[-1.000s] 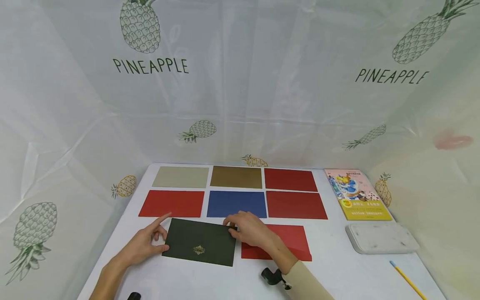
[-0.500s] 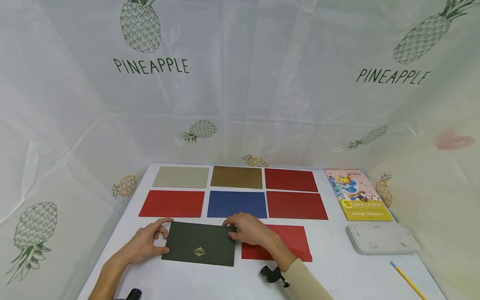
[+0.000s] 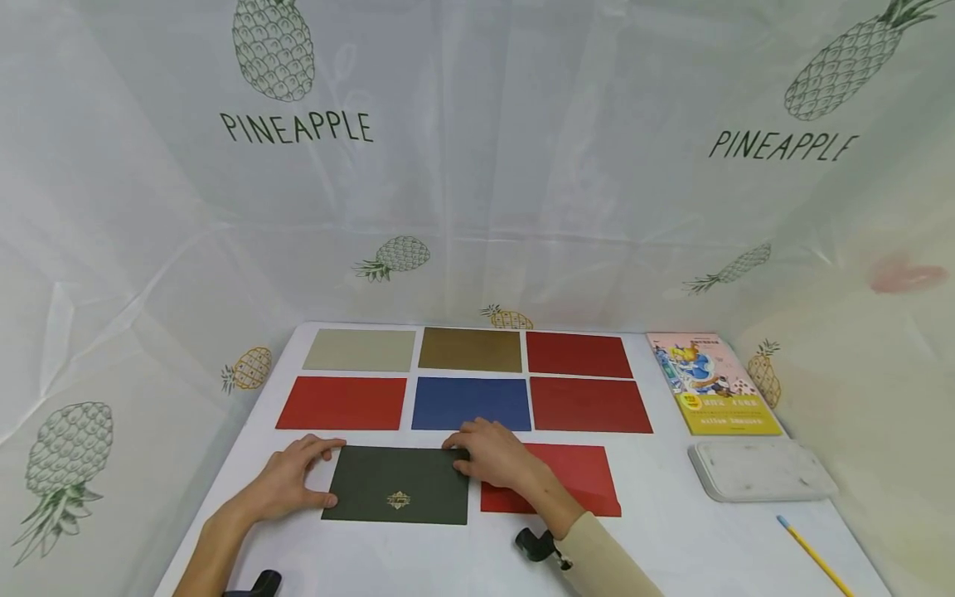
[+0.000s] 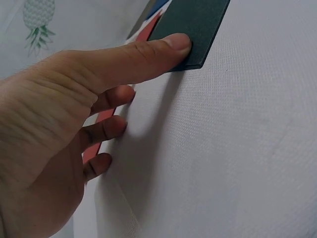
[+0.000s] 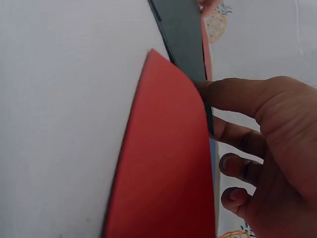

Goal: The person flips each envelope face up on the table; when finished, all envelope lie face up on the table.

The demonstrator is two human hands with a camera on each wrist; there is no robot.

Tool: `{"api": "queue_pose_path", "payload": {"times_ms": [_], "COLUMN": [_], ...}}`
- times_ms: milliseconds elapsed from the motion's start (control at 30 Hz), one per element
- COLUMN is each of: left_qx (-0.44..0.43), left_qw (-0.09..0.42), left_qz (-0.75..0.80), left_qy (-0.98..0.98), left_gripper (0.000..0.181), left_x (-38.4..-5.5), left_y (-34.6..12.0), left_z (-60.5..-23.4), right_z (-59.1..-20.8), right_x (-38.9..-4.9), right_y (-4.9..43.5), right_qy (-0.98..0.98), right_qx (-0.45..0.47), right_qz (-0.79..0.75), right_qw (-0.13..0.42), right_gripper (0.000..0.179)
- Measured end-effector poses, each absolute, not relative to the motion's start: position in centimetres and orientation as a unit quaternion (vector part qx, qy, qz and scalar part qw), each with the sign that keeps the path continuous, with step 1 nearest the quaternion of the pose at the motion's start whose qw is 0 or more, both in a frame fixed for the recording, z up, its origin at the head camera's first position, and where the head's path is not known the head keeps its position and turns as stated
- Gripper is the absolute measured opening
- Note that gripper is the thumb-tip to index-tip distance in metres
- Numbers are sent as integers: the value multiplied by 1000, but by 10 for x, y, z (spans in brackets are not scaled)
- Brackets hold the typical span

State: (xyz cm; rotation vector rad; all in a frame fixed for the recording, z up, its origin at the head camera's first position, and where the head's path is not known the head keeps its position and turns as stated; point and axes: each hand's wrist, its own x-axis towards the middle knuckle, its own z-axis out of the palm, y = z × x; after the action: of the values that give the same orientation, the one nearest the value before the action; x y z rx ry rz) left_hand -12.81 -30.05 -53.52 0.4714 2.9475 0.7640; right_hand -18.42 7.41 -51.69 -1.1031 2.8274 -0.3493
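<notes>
A dark green card (image 3: 399,485) with a gold emblem lies face up near the front of the white table. At its left edge is my left hand (image 3: 279,481); the thumb touches the lower part and the index fingertip meets the upper left corner. In the left wrist view the thumb lies along the green card (image 4: 193,29), the other fingers apart from it. My right hand (image 3: 496,456) pinches the card's upper right corner between thumb and index finger. Under that wrist lies a red card (image 3: 578,481), its curved corner beside the green card in the right wrist view.
Behind lie two rows of cards: grey (image 3: 360,350), bronze (image 3: 470,350) and red (image 3: 578,355), then red (image 3: 341,404), blue (image 3: 470,404) and red (image 3: 589,405). A picture book (image 3: 712,385), a pale case (image 3: 761,471) and a yellow pencil (image 3: 816,557) lie at the right.
The green card's tilt has gone; its edges now run level with the rows. My left index fingertip has come down to the card's upper left corner. The right hand has barely moved.
</notes>
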Motion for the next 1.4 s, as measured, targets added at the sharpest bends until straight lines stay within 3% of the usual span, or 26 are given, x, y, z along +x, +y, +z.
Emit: {"api": "queue_pose_path", "payload": {"times_ms": [833,1133,1400], "left_qx": [158,183,209], "left_qw": [24,-18,-22], "left_qz": [246,293,266], "left_qy": [956,938,941], "left_gripper": [78,55,49], "left_x": [-127,-146,-181], "left_y": [-300,-286,-257], "left_z": [-531,-528,-507], "right_z": [-513,-477,-431], "right_x": [-183,-189,-216], "right_y": [81,103,133], "right_qy": [918,910,916], "right_qx": [-369,-357,-351], "right_qz": [-133,-197,-180], "right_qw": [53,74,74], "right_gripper": [34,36,37]}}
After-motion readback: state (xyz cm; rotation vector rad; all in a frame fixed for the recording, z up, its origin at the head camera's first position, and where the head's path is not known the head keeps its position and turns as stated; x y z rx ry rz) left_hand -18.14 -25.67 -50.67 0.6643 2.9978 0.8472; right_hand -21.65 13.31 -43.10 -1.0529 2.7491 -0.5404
